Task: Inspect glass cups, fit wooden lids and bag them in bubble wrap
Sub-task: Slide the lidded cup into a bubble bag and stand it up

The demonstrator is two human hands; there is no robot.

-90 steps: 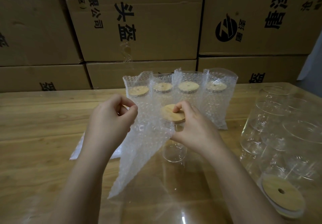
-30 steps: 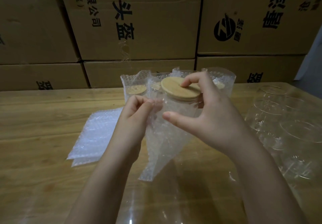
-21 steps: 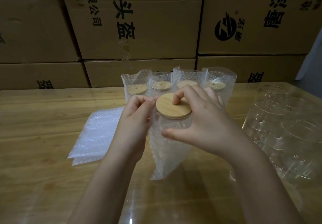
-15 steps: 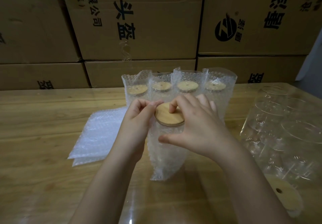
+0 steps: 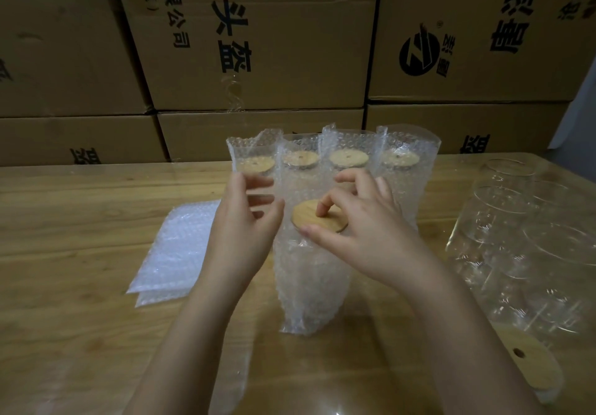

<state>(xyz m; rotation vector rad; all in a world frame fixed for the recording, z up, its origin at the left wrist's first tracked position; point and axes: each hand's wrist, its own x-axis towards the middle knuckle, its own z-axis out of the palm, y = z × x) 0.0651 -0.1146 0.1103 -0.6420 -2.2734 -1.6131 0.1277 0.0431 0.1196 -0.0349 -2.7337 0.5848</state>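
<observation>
wooden table (image 5: pixel 80 221), bagged cup (image 5: pixel 311 272) upright at centre in bubble wrap, right hand (image 5: pixel 364 230) fingertips pressing wooden lid (image 5: pixel 314 219) atop it, thumb at lid edge, left hand (image 5: pixel 245 221) fingers spread, released, beside bag

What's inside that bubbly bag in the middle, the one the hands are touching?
A round wooden lid shows at the top of the bubble wrap bag, with the right hand pressing it. The glass cup it sits on is mostly hidden by the bubbles.

Matt wooden lid (image 5: pixel 317 219), bubbled clear plastic bag (image 5: pixel 311 282), glossy table (image 5: pixel 80 317).
</observation>
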